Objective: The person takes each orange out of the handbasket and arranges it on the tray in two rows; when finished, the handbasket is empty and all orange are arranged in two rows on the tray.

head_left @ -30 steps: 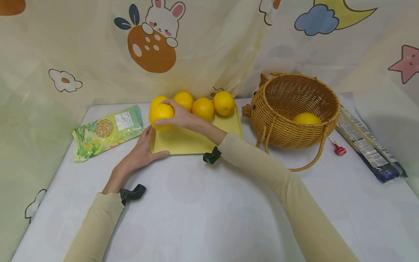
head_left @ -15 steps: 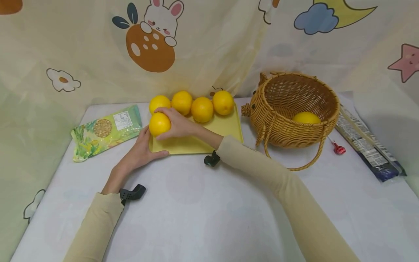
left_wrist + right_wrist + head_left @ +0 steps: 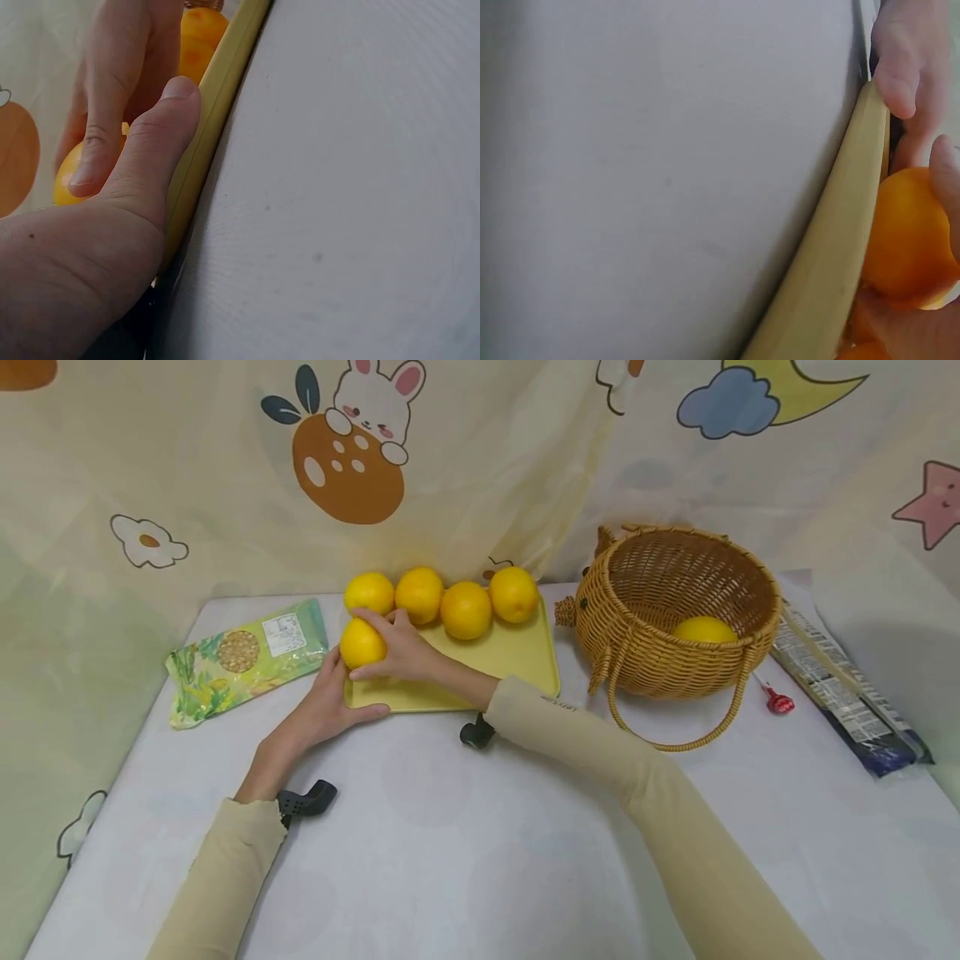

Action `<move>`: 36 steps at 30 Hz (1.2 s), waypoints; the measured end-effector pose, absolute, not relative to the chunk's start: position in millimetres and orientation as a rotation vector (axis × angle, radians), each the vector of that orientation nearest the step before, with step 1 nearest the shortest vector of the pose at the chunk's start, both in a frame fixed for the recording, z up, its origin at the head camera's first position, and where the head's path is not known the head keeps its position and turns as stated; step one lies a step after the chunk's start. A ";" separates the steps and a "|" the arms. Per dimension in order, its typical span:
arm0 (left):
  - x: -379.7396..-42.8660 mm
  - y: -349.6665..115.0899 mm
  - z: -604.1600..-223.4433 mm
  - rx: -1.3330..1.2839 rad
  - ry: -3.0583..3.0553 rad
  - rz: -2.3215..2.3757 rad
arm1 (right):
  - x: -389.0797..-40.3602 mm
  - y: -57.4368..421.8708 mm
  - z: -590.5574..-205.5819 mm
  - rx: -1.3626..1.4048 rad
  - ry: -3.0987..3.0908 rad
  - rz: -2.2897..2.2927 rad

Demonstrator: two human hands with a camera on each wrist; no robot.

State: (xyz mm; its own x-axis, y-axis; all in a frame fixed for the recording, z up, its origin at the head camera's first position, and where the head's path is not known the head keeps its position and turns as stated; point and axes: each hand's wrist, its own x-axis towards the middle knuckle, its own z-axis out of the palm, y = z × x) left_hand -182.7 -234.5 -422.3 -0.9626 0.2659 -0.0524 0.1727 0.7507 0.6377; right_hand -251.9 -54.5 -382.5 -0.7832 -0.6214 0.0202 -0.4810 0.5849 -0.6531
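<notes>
In the head view my right hand [image 3: 411,650] holds an orange [image 3: 362,645] low at the left end of the yellow tray [image 3: 480,673]. Thumb and fingers curl round the fruit, also in the right wrist view, where the orange [image 3: 906,232] sits beside the tray's rim [image 3: 832,255]. My left hand [image 3: 318,706] rests against the tray's near left corner, its thumb straight along the front rim and its fingers along the left side, partly hidden. Behind, several more oranges [image 3: 467,610] line the tray's back edge. Whether the held orange touches the tray is hidden.
Right of the tray stands a pig-shaped wicker basket [image 3: 660,668] with one yellow fruit [image 3: 705,629] inside and its handle lowered in front. A green printed packet [image 3: 247,662] lies at left. A red-wrapped lollipop [image 3: 778,701] and a dark packet [image 3: 847,702] lie at right.
My right hand has lowered the orange toward the near left part of the tray, uncovering the orange behind it. The left hand stays at the tray's corner.
</notes>
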 end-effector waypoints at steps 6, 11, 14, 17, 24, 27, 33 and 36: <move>-182.1 -234.5 -420.3 0.336 2.806 0.991 | -241.2 -52.4 -372.6 -0.893 2.728 -0.815; -182.1 -235.0 -420.2 0.304 2.800 0.960 | -224.4 -31.5 -368.7 -0.912 2.765 -0.825; -182.6 -234.7 -421.1 0.299 2.808 0.954 | -205.9 -7.2 -367.9 -0.991 2.743 -0.871; -182.0 -233.5 -421.0 0.296 2.808 0.953 | -183.3 23.9 -364.0 -1.061 2.683 -0.939; -180.4 -235.1 -419.0 0.286 2.822 0.932 | -146.9 98.9 -343.7 -1.136 2.559 -1.246; -179.7 -235.2 -419.1 0.283 2.817 0.935 | -142.9 121.6 -338.4 -1.109 2.562 -1.337; -180.2 -234.7 -421.0 0.290 2.813 0.934 | -147.2 154.7 -313.9 -1.114 2.526 -1.447; -181.1 -234.9 -421.2 0.306 2.815 0.940 | -159.4 172.2 -290.7 -1.096 2.477 -1.490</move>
State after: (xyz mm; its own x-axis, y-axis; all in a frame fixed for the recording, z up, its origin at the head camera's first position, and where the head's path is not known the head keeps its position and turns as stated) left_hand -181.1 -234.9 -421.2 -0.9667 0.2417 -0.0843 0.1426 0.7821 0.6067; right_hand -159.4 172.2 -290.7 -0.7474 -0.5922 0.3011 -0.5435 0.2844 -0.7897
